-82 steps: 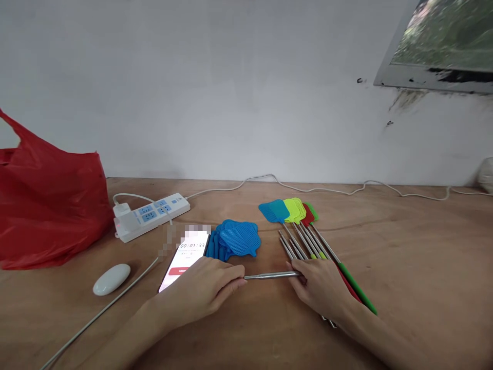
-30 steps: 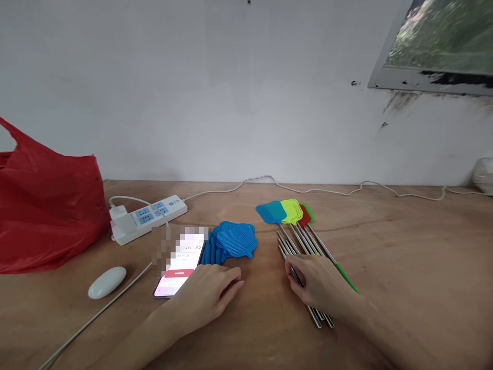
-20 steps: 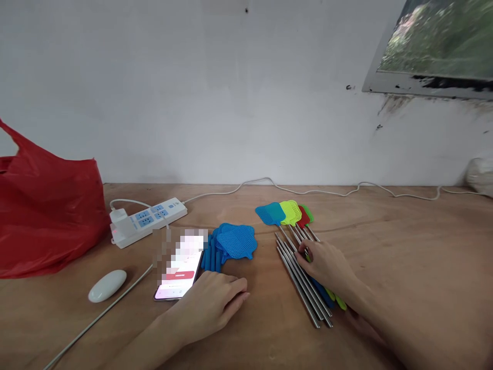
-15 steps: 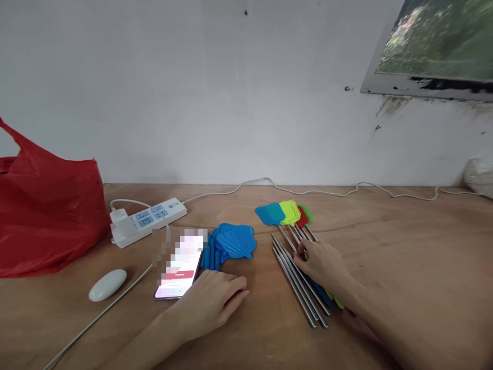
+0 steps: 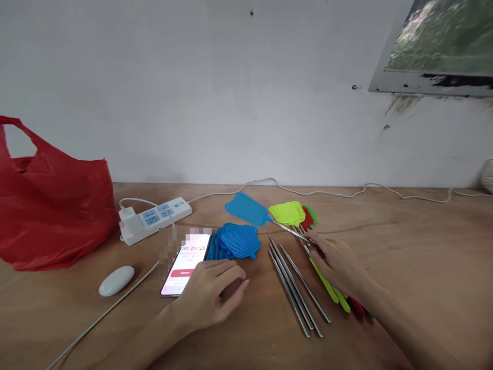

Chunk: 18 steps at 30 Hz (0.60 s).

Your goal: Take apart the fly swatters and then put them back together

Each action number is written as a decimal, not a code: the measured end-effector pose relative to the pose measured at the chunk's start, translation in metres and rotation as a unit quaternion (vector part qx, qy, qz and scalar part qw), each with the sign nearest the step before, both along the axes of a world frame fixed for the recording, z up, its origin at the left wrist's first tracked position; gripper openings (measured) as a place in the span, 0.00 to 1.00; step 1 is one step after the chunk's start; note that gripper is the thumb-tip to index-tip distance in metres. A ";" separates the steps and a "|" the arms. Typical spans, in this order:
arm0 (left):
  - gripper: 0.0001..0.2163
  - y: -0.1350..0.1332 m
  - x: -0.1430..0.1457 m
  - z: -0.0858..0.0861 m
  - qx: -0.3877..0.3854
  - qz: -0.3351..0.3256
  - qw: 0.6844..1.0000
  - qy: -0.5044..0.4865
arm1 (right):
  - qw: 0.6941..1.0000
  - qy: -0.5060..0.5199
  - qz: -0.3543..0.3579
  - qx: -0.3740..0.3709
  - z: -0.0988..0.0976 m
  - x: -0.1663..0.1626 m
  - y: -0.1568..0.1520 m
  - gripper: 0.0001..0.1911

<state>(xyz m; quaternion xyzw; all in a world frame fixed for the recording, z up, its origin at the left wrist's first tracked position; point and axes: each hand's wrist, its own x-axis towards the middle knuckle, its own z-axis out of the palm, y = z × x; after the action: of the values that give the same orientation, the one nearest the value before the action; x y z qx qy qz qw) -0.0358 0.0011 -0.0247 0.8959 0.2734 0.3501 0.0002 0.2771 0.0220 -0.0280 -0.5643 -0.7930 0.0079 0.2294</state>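
Note:
In the head view my right hand (image 5: 335,262) closes round the shaft of a blue fly swatter (image 5: 248,209), whose mesh head points to the left. Beneath and behind that hand lie yellow-green fly swatters (image 5: 287,213), a red one (image 5: 307,218) and a green one (image 5: 313,213), their shafts partly hidden. Several bare metal rods (image 5: 295,293) lie side by side left of them. My left hand (image 5: 210,295) hovers or rests by the phone, thumb apart from the fingers, a bit of blue showing beneath. Loose blue swatter heads (image 5: 241,240) and blue handles (image 5: 214,249) are piled just beyond it.
A phone (image 5: 179,280) with a running timer lies left of the blue pile. Further left are a white power strip (image 5: 154,221), a smooth white oval object (image 5: 116,280) and a red plastic bag (image 5: 57,205). A thin white cable (image 5: 300,190) runs along the wall.
My right hand has taken the blue swatter off the fanned swatters and swung its head to the left. One metal rod now lies apart from the others. My left hand's fingers have lifted slightly.

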 end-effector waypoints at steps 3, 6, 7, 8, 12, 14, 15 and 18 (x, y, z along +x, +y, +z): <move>0.04 -0.004 0.001 0.006 0.139 -0.019 0.989 -0.049 | 0.998 -0.059 0.007 -0.011 0.002 -0.007 -0.004 0.09; 0.10 -0.005 0.006 0.006 0.176 0.028 0.984 0.008 | 0.995 -0.083 0.050 -0.004 0.001 -0.014 -0.007 0.17; 0.12 -0.004 0.007 0.005 0.166 0.059 0.984 0.038 | 0.994 -0.090 0.066 0.003 0.000 -0.016 -0.008 0.18; 0.14 -0.003 0.009 0.002 0.151 0.088 0.982 0.071 | 0.992 -0.098 0.079 0.010 -0.001 -0.018 -0.009 0.18; 0.19 0.004 0.007 -0.008 0.084 0.144 0.967 0.195 | 0.986 -0.118 0.113 0.010 -0.005 -0.023 -0.012 0.17; 0.21 0.005 0.005 -0.010 0.063 0.145 0.960 0.231 | 0.986 -0.118 0.120 0.001 -0.006 -0.030 -0.016 0.16; 0.22 0.005 0.004 -0.010 0.059 0.147 0.958 0.241 | 0.987 -0.111 0.116 -0.001 -0.007 -0.035 -0.019 0.15; 0.22 0.004 0.002 -0.007 0.061 0.149 0.954 0.251 | 0.995 -0.070 0.073 0.007 -0.010 -0.053 -0.029 0.14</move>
<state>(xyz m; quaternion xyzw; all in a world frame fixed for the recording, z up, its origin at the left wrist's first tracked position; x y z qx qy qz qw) -0.0338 0.0049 -0.0319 0.9024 0.3731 0.1258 -0.1751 0.2244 -0.0070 -0.0381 -0.5021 -0.8465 -0.0203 0.1760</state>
